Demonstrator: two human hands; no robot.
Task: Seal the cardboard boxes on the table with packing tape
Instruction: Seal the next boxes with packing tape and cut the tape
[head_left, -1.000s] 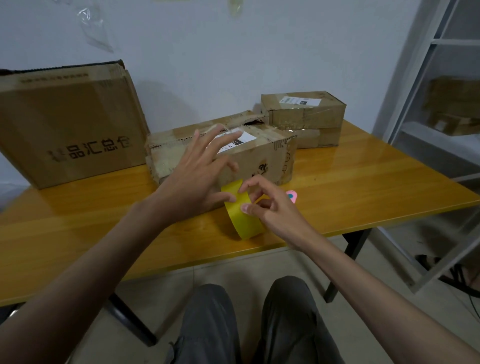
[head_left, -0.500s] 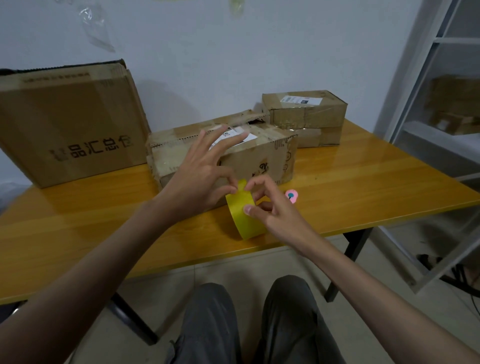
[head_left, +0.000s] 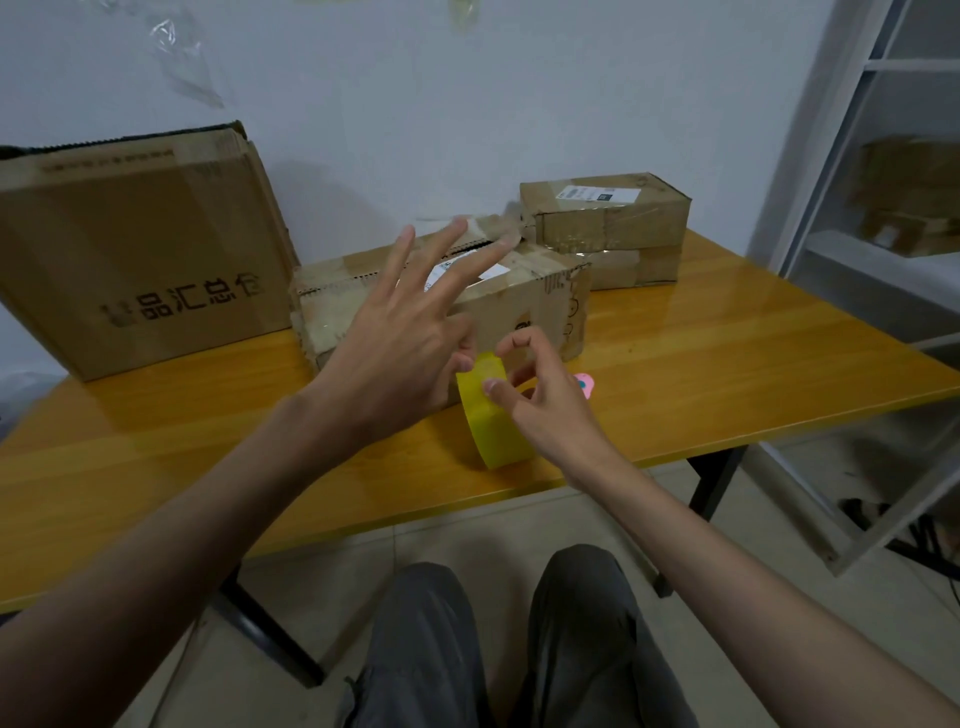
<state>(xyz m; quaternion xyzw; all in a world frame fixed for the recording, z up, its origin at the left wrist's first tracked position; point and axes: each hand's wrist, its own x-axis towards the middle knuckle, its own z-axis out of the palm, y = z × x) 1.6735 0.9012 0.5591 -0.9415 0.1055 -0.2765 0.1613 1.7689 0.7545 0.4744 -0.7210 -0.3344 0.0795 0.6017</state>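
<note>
— Tape roll (head_left: 491, 415): who has it?
— Both hands. It stands on edge near the front rim of the yellow bench (head_left: 727, 364). The right hand (head_left: 550, 405) grips it, thumb on the yellow outer face and fingers curled over the top. The left hand (head_left: 400, 358) pinches at the roll's upper edge with thumb and index finger; its other three fingers are spread straight out above the box behind.
— Is a strip pulled free?
— I cannot tell; the fingers cover that spot.
— Which box is nearest?
— The middle cardboard box (head_left: 524, 306), just behind the roll. It carries a white label on top and old clear tape along its edges. A small pink object (head_left: 587, 384) peeks out from behind the right hand.
— And the others?
— Two stacked boxes (head_left: 613, 218) sit behind it on the right, the upper one labelled. A large box with printed characters (head_left: 140, 260) stands at the left against the wall. A white shelf frame (head_left: 857, 182) stands off to the right, holding more boxes.
</note>
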